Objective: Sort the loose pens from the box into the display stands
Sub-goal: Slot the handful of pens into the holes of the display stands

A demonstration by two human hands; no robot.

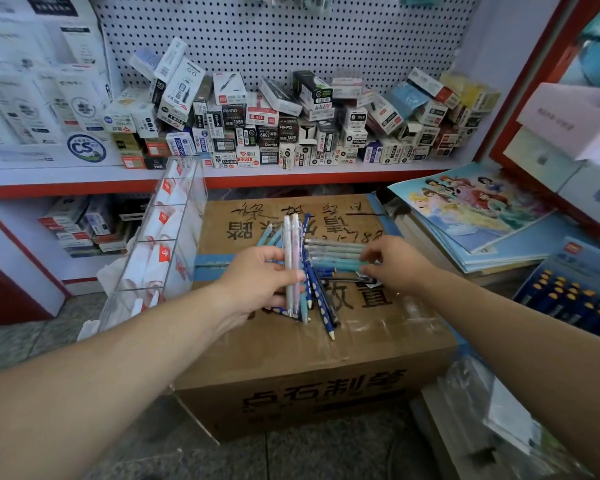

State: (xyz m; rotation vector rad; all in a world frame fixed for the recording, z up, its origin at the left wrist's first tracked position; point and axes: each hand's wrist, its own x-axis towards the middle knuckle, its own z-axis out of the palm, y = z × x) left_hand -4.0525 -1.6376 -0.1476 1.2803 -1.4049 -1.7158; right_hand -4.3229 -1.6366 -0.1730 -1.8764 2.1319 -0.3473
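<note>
The grip of the left hand (257, 275) is wrapped round a bundle of pens (293, 251), held upright at the centre of the frame. Just right of centre, the right hand (395, 265) pinches the end of a row of pens (333, 252) lying on the cardboard box (291, 358). A clear display stand (174, 230) stands left of centre.

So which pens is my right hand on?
The grey and teal pens lying crosswise on the box; the left hand grips the pale upright pair.
</note>
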